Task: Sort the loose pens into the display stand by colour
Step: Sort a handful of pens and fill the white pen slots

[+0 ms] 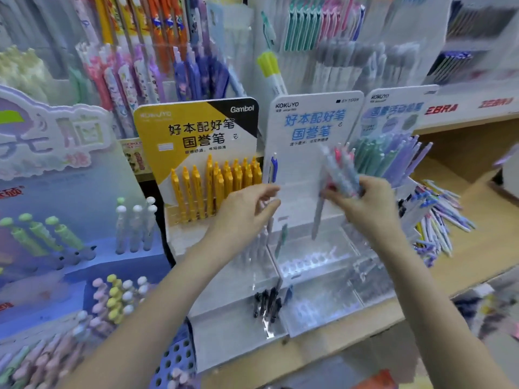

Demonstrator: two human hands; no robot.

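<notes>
Near the shelf's front edge, the clear display stand (314, 276) has mostly bare rows of sockets, with one blue pen (273, 167) standing at its back left corner. Above it the right hand (362, 202) grips a bundle of loose pens (341, 171), fingers curled round their middles, while the left hand (247, 210) hovers with fingers loosely spread, holding nothing. The pens look light, stiff and slick, so a mid-barrel pinch, one at a time, probably suits best.
</notes>
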